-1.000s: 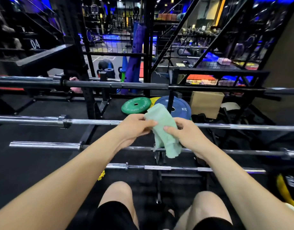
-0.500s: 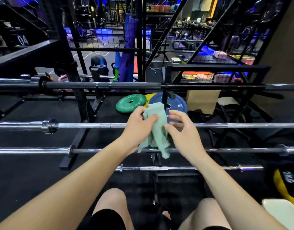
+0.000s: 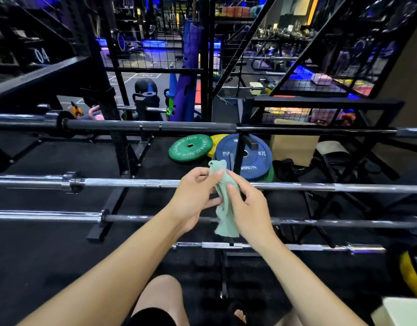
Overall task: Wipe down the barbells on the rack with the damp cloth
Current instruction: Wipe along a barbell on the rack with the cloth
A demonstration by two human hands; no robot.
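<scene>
At the centre of the frame, I hold the pale green cloth [image 3: 222, 201] between both hands in front of the racked barbells [image 3: 137, 183]: my left hand [image 3: 193, 196] pinches its upper end, my right hand [image 3: 248, 209] grips its middle, and the rest hangs down. Four bars cross the frame horizontally. A green plate [image 3: 190, 147] and a blue plate [image 3: 252, 158] lie on the floor beyond.
</scene>
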